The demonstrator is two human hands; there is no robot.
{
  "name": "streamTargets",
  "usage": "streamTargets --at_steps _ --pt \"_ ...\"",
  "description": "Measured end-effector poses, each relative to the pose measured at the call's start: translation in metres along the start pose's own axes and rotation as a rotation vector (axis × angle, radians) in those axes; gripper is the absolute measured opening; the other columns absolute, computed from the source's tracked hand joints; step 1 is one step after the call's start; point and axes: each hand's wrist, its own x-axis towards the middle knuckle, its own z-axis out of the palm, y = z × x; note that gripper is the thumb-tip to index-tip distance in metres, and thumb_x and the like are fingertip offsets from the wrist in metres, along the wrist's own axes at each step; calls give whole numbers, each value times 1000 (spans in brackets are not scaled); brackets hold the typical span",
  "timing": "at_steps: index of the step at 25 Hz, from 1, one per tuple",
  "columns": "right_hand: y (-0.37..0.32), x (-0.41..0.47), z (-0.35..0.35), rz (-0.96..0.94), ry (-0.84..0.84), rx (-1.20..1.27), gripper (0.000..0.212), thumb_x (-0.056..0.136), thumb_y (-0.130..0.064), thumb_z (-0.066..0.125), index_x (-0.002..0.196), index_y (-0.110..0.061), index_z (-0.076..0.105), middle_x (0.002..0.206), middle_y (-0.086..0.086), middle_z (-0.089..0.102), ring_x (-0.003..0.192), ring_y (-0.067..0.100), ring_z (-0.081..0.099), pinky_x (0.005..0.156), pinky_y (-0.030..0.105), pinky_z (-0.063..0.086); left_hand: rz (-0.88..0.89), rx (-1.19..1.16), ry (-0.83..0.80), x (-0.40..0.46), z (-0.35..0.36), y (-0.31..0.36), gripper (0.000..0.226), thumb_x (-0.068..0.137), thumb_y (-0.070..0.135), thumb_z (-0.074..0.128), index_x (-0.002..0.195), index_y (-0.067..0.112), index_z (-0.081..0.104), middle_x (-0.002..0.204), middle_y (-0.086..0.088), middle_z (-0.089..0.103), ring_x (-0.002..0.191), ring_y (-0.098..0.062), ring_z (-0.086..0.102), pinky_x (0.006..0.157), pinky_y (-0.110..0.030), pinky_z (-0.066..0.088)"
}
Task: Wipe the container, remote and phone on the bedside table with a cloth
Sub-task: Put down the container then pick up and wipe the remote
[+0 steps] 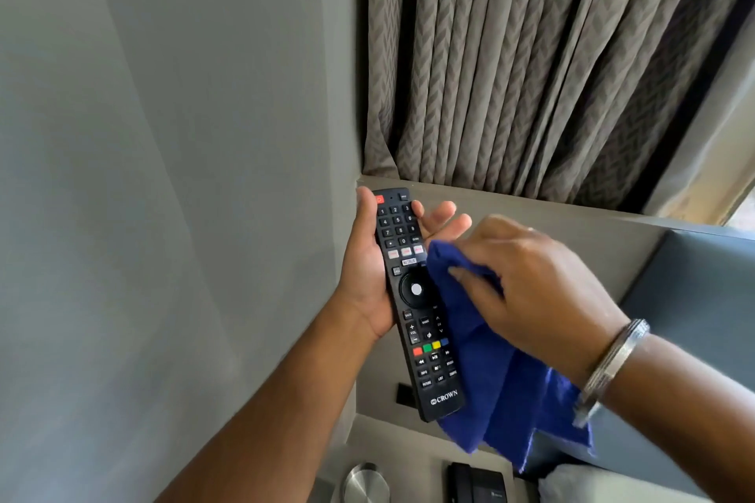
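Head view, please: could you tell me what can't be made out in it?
- Remote: its right edge is hidden by the blue cloth; its back by the left hand.
- Right hand: its fingertips are buried in the cloth.
- Metal container and phone: cut off by the bottom edge.
- Bedside table: mostly out of frame.

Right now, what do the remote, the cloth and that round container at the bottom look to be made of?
Remote: black plastic, matte body, with what look like rubbery printed buttons.
Cloth: blue fabric, probably microfibre; fuzzy nap, soft folds, frayed lower edge.
Container: likely brushed metal, going by its silvery sheen with fine radial streaks; only its top shows, so this is uncertain.
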Motion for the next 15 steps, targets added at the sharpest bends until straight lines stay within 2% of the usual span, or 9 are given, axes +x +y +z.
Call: streamTargets --at_steps 2,3,5,7,9,11,13,15 --pt "3 11 -4 58 152 15 14 89 -29 54 90 -22 66 82 -7 52 68 23 54 59 38 50 -9 110 2 0 1 2 73 85 79 46 103 11 64 126 -15 60 120 -28 54 118 -48 35" --pt "1 16 -5 67 187 19 15 89 -29 54 89 -21 66 81 -5 53 68 23 54 58 37 49 -4 170 -14 -1 3 2 76 83 80 47 107 10 66 123 -15 62 117 -26 56 116 -45 39" --pt "-8 23 1 42 167 -12 18 91 -29 50 90 -23 66 84 -4 54 69 22 54 57 35 48 -5 232 -38 -3 5 2 71 79 79 54 101 14 72 101 -9 73 98 -21 69 94 -36 56" --pt "-19 25 8 3 128 -81 16 92 -26 50 92 -24 66 86 -5 54 68 21 52 54 33 46 -10 247 -24 -6 5 3 66 75 80 58 93 19 74 88 -5 74 85 -19 72 77 -33 60" --pt "-22 23 12 -44 87 -94 12 88 -21 55 91 -22 66 86 -4 53 66 19 47 49 31 43 -18 282 -22 -7 1 5 67 77 80 55 93 19 77 86 -4 76 83 -18 74 71 -31 60" --pt "-15 19 14 -98 46 -104 17 86 -20 53 97 -22 66 90 -2 55 69 20 47 48 33 45 -27 292 -14 -9 1 5 69 79 81 52 93 18 77 87 -4 75 83 -18 73 73 -32 59" --pt "-3 16 13 -78 16 -145 26 88 -23 48 108 -27 64 99 -3 57 75 21 51 52 34 49 -35 243 16 -10 1 5 68 82 81 49 91 16 68 92 -7 70 86 -21 68 80 -34 55" --pt "5 11 11 -3 6 -167 29 88 -22 48 112 -31 63 102 -6 56 77 21 52 56 33 49 -6 204 22 -7 2 8 66 88 79 39 88 17 61 107 -14 72 101 -27 68 89 -36 55"
